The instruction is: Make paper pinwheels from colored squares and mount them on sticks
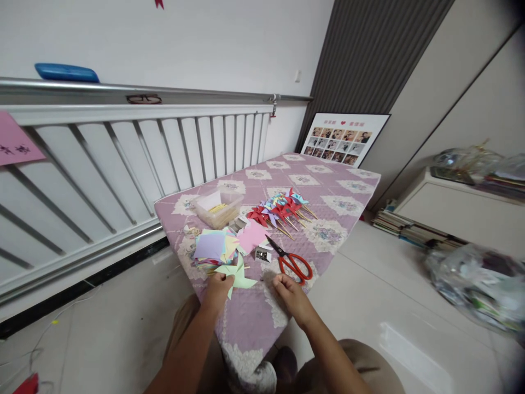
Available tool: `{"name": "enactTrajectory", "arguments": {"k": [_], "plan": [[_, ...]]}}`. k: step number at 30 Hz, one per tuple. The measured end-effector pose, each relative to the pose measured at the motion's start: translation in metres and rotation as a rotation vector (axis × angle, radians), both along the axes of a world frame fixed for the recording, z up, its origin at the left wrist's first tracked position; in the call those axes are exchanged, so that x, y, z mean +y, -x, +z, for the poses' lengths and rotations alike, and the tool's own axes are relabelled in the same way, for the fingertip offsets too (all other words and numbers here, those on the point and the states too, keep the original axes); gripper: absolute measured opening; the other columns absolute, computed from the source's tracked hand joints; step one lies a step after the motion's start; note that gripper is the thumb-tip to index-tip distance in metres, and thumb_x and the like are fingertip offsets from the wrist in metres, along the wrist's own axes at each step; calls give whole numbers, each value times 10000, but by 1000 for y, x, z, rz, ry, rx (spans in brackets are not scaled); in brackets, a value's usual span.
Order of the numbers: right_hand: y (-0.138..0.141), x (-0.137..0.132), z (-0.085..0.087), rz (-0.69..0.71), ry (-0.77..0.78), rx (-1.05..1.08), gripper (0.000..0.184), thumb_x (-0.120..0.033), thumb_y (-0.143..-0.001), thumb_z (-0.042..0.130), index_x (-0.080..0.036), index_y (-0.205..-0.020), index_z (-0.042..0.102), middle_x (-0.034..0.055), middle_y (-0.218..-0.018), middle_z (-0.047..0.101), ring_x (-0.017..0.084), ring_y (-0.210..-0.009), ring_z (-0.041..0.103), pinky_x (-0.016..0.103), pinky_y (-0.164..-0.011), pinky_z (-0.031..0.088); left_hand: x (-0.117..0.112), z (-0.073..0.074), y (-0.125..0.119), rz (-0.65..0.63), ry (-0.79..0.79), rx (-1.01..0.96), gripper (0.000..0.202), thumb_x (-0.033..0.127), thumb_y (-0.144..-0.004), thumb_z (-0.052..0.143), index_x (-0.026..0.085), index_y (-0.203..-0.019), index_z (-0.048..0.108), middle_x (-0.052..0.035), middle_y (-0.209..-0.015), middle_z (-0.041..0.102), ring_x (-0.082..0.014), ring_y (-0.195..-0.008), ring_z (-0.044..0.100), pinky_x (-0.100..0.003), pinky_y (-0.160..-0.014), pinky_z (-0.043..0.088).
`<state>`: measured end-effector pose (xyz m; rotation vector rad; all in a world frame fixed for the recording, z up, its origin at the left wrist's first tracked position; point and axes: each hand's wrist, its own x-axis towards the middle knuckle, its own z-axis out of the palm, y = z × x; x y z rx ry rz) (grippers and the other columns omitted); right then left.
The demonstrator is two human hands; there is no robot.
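A pale green paper pinwheel [237, 275] lies near the front edge of the purple quilted table [328, 186]. My left hand [218, 290] is closed on its lower left part. My right hand [289, 291] rests as a loose fist on the cloth just right of it, fingers curled; I cannot make out anything in it. Red-handled scissors [292, 261] lie right above my right hand. A stack of coloured paper squares [214, 246] sits above my left hand.
A row of finished pinwheels on sticks [281, 210] lies mid-table beside a clear plastic box [217, 209]. A white railing [123, 158] runs along the left. A photo board [342, 139] leans at the far end. Books [404, 227] and a plastic bag [478, 284] are on the floor at right.
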<state>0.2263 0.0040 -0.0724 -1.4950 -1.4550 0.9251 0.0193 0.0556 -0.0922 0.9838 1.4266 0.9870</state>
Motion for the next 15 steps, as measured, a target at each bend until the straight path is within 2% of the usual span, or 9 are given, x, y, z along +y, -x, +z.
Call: {"name": "enactTrajectory", "arguments": {"k": [4,7,10,15], "plan": [[0,6,11,-53,46,140,348,-534,-854,429,-238,-672,424,-49,-564,458,135,-510,427,252,-507,364,-2,-10,3,4,-58,46,185,318,-666,614,195,-554,533,65,-459,466,-106,-456,422,-218,-460,284],[2,21,28,-55,34,190,381,-582,-826,450,-240,-661,418,-39,-578,467,142,-527,448,263,-538,390,-4,-14,3,9,-85,58,199,327,-666,618,201,-543,524,67,-444,449,-108,-453,406,-223,-461,272],[10,47,53,-14,6,180,356,-552,-822,483,-229,-674,453,-37,-591,468,135,-537,439,255,-545,378,-5,-15,0,21,-98,56,199,314,-663,609,200,-527,521,60,-439,454,-110,-454,410,-224,-459,276],[46,109,93,79,-67,58,265,-429,-838,482,-217,-680,464,-55,-581,450,117,-526,416,240,-524,346,-4,-16,-9,31,-148,30,113,271,-663,602,180,-597,609,17,-557,601,-144,-550,528,-230,-528,382]]}}
